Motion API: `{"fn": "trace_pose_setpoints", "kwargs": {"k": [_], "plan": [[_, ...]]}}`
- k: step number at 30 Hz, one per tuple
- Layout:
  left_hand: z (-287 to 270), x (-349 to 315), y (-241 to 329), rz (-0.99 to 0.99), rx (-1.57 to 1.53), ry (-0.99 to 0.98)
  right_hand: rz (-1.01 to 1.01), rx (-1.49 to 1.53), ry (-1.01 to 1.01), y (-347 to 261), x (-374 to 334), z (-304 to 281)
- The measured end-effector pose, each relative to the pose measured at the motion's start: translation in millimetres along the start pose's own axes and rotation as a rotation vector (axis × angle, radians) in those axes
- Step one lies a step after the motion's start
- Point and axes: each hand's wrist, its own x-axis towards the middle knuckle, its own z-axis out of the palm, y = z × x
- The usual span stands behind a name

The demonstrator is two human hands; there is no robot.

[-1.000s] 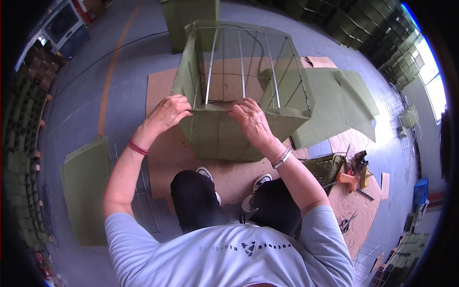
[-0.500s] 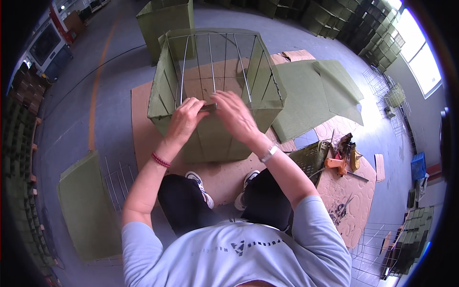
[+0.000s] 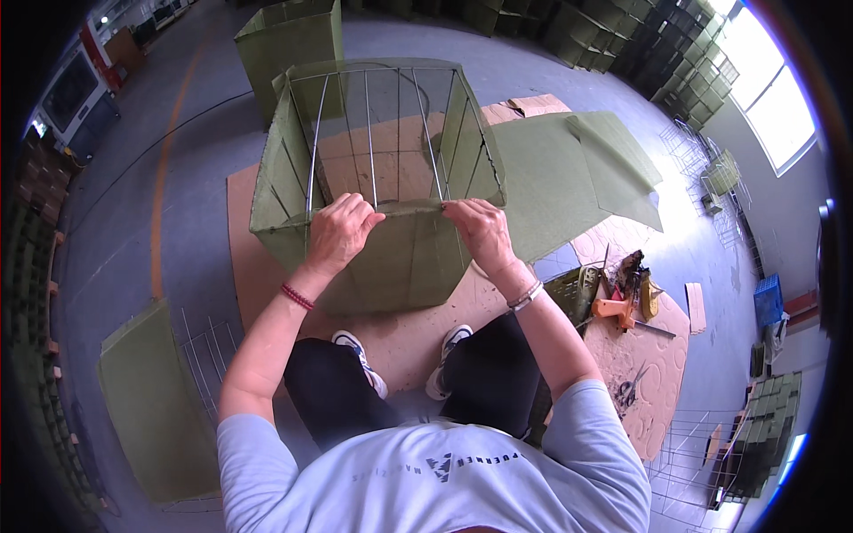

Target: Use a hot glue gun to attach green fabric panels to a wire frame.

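Note:
In front of me on the floor stands a box of green fabric (image 3: pixel 382 275) stretched over a wire frame (image 3: pixel 370 142), its top open and thin rods running across it. My left hand (image 3: pixel 339 233) is closed over the middle of its near top edge, thumb pointing right. Farther right on the same edge, my right hand (image 3: pixel 482 234) pinches the fabric close to the right corner. Between the two hands the fabric edge runs fairly straight along the rim. The fingertips of both hands are partly hidden behind the edge.
Cardboard (image 3: pixel 244 213) lies under the box. To the right are a loose green sheet (image 3: pixel 542 173), a perforated basket (image 3: pixel 569 298), an orange glue gun (image 3: pixel 613 309) and scissors (image 3: pixel 631 389). Another green box (image 3: pixel 293 53) stands behind; a green panel (image 3: pixel 155 400) lies left.
My hands were close together at the middle of the near edge. The right hand has slid right along it toward the corner. The view has shifted slightly.

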Motion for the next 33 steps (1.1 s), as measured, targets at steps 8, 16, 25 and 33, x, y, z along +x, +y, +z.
{"fn": "trace_pose_setpoints", "kwargs": {"k": [8, 16, 25, 33], "plan": [[-2.5, 5.3, -23.7, -0.201, 0.055, 0.102, 0.087, 0.14, -0.123, -28.3, 8.2, 8.1], [-52.0, -11.9, -99.2, -0.369, 0.075, -0.184, 0.121, -0.052, -0.289, -120.3, 23.0, 56.9], [-67.1, -20.8, -14.4, -0.291, -0.01, 0.272, -0.192, 0.079, 0.243, -89.8, 10.0, -8.3], [-20.7, -39.8, 89.8, 0.219, 0.051, 0.022, -0.247, 0.115, -0.087, -29.0, -42.9, -18.1]]}}
